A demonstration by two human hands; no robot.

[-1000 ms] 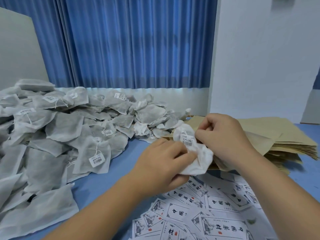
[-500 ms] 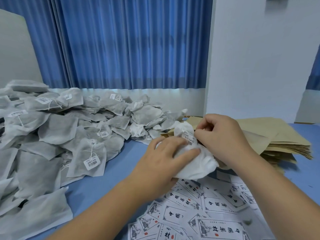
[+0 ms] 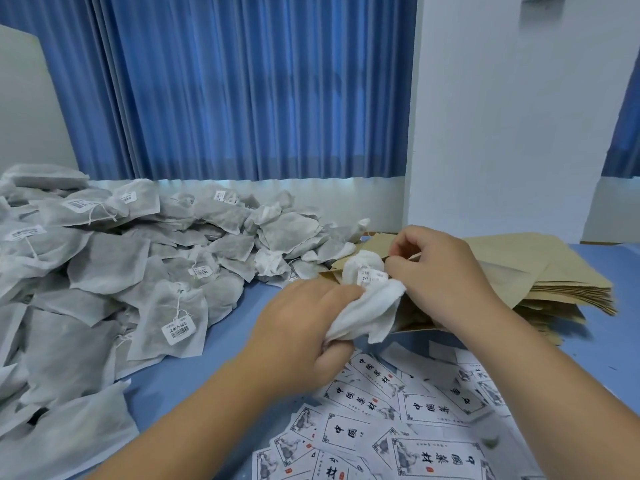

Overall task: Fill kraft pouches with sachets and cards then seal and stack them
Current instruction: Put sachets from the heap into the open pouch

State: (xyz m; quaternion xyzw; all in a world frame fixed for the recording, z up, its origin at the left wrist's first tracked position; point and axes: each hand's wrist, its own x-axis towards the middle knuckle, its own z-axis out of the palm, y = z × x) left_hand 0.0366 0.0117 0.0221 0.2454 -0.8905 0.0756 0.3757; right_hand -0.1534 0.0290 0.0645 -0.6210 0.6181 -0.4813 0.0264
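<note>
My left hand [image 3: 298,327] grips a crumpled white sachet [image 3: 370,306] with a barcode tag, at the table's middle. My right hand [image 3: 440,275] pinches the top edge of a kraft pouch [image 3: 408,320] just beside it; the sachet's upper end lies against the pouch mouth. Much of that pouch is hidden behind my hands and the sachet. Behind my right hand lies a stack of flat kraft pouches [image 3: 540,275]. A big heap of grey-white sachets [image 3: 114,268] covers the left. Printed cards [image 3: 398,420] lie spread in front of me.
The table has a blue top [image 3: 221,344]. Blue curtains [image 3: 242,84] hang behind the table, with a white wall [image 3: 512,116] at the back right. A grey panel [image 3: 20,105] stands at the far left.
Both hands have stayed together at the pouch mouth. The sachet has turned and been bunched lower in my left hand, its tag now facing up beside my right fingers.
</note>
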